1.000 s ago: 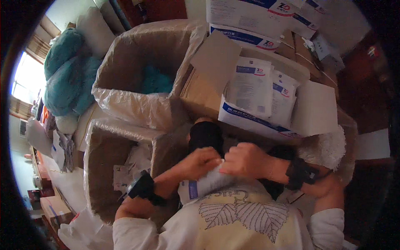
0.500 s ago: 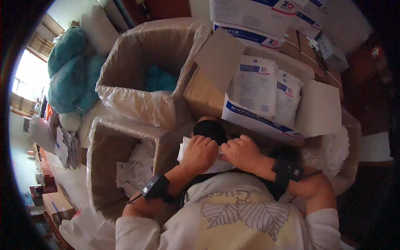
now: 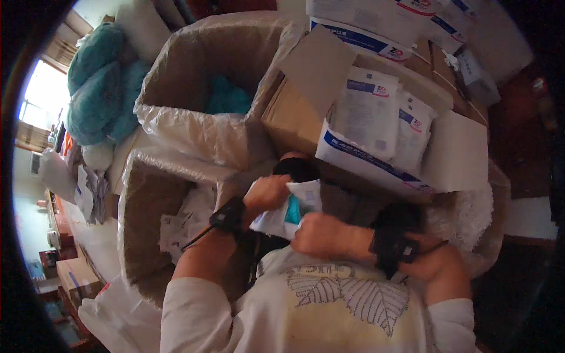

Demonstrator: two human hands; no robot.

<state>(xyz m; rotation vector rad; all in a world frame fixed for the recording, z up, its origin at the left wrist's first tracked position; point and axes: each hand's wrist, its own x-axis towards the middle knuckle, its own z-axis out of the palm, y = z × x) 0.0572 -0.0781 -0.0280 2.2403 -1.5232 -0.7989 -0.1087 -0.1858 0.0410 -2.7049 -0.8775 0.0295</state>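
My left hand [image 3: 266,194] and my right hand [image 3: 318,234] both grip a white paper-and-plastic packet [image 3: 297,203] just in front of my chest. The packet is split open between them, and a teal folded cloth [image 3: 292,210] shows inside the gap. Each wrist carries a black band. Directly beyond the hands stands an open cardboard box [image 3: 306,94] with several more sealed white packets [image 3: 371,117] with blue print.
A plastic-lined bin [image 3: 194,126] at the upper left holds teal cloth [image 3: 226,100]. A second lined bin [image 3: 144,223] at the left holds discarded white wrappers [image 3: 182,220]. Teal bundles [image 3: 97,94] lie further left, stacked white boxes [image 3: 376,23] at the top, white fluffy material [image 3: 465,212] at the right.
The hands have pulled apart, the left going up and left, the right down. The packet has opened between them and the teal cloth inside now shows.
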